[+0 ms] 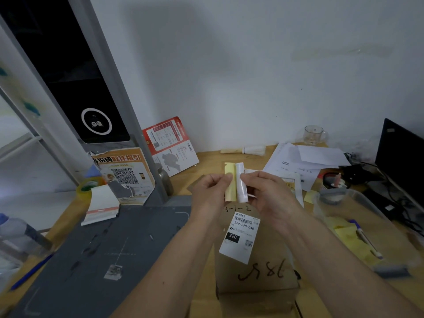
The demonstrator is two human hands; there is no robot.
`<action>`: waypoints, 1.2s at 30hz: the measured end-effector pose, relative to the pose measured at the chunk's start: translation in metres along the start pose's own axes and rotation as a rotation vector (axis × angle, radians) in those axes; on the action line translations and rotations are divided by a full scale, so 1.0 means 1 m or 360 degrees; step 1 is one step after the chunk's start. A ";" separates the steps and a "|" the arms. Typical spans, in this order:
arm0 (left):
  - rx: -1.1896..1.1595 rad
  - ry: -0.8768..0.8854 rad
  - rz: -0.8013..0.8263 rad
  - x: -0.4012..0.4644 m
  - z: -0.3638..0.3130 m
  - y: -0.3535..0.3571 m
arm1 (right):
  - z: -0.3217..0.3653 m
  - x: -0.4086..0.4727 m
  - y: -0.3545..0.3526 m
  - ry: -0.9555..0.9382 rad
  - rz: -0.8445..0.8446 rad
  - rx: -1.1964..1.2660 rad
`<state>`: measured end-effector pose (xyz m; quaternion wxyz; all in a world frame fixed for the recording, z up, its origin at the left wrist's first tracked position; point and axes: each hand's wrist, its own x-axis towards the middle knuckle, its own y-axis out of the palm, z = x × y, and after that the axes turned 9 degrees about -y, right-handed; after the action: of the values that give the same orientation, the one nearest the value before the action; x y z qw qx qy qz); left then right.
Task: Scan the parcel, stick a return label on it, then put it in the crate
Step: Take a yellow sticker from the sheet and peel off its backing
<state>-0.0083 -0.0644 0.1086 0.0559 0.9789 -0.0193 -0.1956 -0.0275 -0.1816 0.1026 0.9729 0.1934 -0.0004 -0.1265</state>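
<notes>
A brown cardboard parcel [259,278] lies on the desk in front of me, with a white shipping label [241,236] and handwritten black marks on top. Above it I hold a return label half peeled apart. My left hand [210,191] pinches the yellow backing strip [230,182]. My right hand [267,191] pinches the white sticker [241,184], which curls away from the backing. Both hands hover just beyond the parcel's far edge.
A dark scanner tower [75,76] rises at left over a grey mat [110,253]. A label stack [101,205] and tape roll [86,188] sit left. A clear plastic crate [358,203], pen [367,237], papers [305,161], glass mug [313,135] and laptop [401,157] stand right.
</notes>
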 end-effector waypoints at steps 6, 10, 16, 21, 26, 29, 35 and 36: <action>-0.0072 -0.0087 0.0083 0.003 0.004 -0.009 | -0.007 -0.003 -0.001 0.0028 -0.0085 0.0114; -0.0029 -0.0089 0.0118 0.007 0.009 -0.016 | -0.015 -0.007 0.006 0.0016 -0.0112 0.0093; -0.0013 -0.0130 0.0133 0.021 0.021 -0.031 | -0.031 -0.010 0.014 -0.0013 -0.0232 -0.0035; -0.0099 -0.0204 0.0227 0.034 0.031 -0.044 | -0.047 -0.011 0.020 -0.0055 -0.0417 -0.0194; -0.0143 -0.0258 0.0376 0.041 0.036 -0.048 | -0.050 -0.018 0.017 -0.0052 -0.0396 -0.0046; -0.0195 -0.0315 0.0433 0.041 0.035 -0.047 | -0.049 -0.018 0.008 -0.0018 -0.0421 0.0083; -0.0183 -0.0292 0.0548 0.038 0.030 -0.037 | -0.044 -0.013 -0.006 0.0014 -0.0418 0.0140; -0.0167 -0.0301 0.0574 0.037 0.030 -0.032 | -0.042 -0.011 -0.010 0.0022 -0.0422 0.0137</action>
<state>0.0144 -0.0381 0.0634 0.1388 0.9326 -0.1891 -0.2743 -0.0390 -0.1721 0.0607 0.9384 0.2342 0.0264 -0.2526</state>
